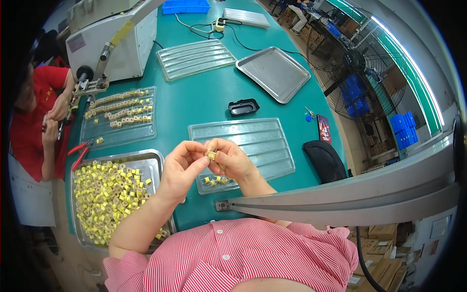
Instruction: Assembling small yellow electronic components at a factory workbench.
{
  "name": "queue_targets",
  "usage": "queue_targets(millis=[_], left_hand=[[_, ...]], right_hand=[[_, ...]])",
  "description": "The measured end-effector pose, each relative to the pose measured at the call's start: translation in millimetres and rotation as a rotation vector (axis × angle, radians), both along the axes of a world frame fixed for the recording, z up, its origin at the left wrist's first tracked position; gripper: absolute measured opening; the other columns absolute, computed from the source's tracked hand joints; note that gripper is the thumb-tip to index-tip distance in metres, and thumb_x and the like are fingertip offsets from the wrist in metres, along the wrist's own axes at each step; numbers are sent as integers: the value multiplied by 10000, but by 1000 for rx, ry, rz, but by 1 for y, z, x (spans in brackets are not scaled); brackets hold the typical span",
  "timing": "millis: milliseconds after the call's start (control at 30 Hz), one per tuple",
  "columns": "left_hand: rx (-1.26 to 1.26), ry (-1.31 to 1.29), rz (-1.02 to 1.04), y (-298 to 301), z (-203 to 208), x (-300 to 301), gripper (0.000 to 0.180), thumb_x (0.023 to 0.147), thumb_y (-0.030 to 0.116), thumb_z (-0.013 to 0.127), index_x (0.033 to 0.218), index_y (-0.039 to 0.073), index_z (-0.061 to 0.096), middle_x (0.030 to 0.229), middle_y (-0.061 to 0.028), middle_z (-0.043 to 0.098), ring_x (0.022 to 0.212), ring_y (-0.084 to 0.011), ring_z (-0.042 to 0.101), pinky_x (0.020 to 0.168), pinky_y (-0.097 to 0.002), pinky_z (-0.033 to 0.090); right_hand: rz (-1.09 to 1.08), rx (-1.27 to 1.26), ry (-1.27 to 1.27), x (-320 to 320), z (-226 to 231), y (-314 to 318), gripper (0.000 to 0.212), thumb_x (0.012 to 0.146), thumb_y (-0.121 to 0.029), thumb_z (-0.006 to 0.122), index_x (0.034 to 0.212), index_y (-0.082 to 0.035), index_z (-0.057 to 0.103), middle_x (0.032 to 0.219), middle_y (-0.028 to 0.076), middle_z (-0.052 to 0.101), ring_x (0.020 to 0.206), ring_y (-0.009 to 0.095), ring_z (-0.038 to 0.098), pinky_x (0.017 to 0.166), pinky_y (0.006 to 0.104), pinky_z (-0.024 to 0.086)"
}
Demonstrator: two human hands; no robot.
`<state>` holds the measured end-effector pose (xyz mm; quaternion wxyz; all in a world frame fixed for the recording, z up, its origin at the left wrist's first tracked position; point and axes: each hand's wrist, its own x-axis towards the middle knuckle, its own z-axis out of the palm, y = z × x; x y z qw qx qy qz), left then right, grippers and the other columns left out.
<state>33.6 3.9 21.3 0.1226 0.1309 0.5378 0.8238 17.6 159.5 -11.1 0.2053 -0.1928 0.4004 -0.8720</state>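
Observation:
Both hands meet over the near edge of a clear ridged plastic tray [253, 141]. Between my fingertips is a small yellow-taped coil component [212, 155]. My right hand [234, 159] grips it with thumb and fingers. My left hand [181, 164] pinches at its left side; its fingertips partly hide the piece. Below the hands, several similar yellow components [216, 180] lie in the tray's nearest groove. To the left, a metal tray [158, 163] holds a large heap of such components, partly behind my left forearm.
Red-handled pliers [80, 153] rest beside another plastic tray [146, 134] with component rows. A co-worker in red [46, 97] works at the left by a machine [114, 53]. A black dish [243, 107], metal tray [275, 73], black pouch [323, 160] and metal rail [340, 194] surround the right side.

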Motion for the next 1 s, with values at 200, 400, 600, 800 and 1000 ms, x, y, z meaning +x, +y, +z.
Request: queue_targets(millis=[200, 400, 600, 800, 1000], left_hand=[[35, -18, -12, 1, -1, 1, 189, 764, 42, 575, 928, 0, 489, 786, -32, 541, 747, -89, 513, 691, -219, 416], [51, -5, -31, 2, -1, 2, 189, 763, 46, 576, 925, 3, 490, 789, -33, 539, 747, -93, 515, 692, -222, 418], [75, -90, -113, 1, 4, 2, 183, 746, 56, 585, 899, 29, 487, 807, -15, 521, 776, -85, 483, 710, -219, 384], [71, -105, -144, 0, 7, 2, 168, 738, 61, 586, 872, 39, 488, 782, -4, 502, 754, -78, 466, 704, -218, 370], [61, -126, -166, -1, 7, 1, 164, 727, 60, 582, 859, 43, 486, 777, -2, 493, 751, -76, 456, 705, -219, 362]], right_hand=[[-15, 42, 26, 0, 1, 1, 82, 824, -112, 520, 817, -30, 515, 639, -7, 476, 500, 49, 437, 388, 159, 296], [-27, 62, 61, 1, 5, 3, 64, 809, -84, 529, 808, -21, 517, 693, 5, 483, 525, 49, 445, 403, 159, 314], [-37, 135, 167, 1, 8, 7, 43, 791, -53, 539, 796, -14, 523, 737, 17, 485, 546, 55, 455, 426, 158, 331], [-41, 214, 255, 1, 12, 11, 34, 766, -25, 540, 794, -7, 532, 751, 21, 488, 559, 55, 467, 443, 158, 338], [-72, 258, 299, 2, 15, 10, 40, 759, -27, 544, 793, -11, 532, 733, 22, 505, 540, 50, 463, 442, 157, 334]])
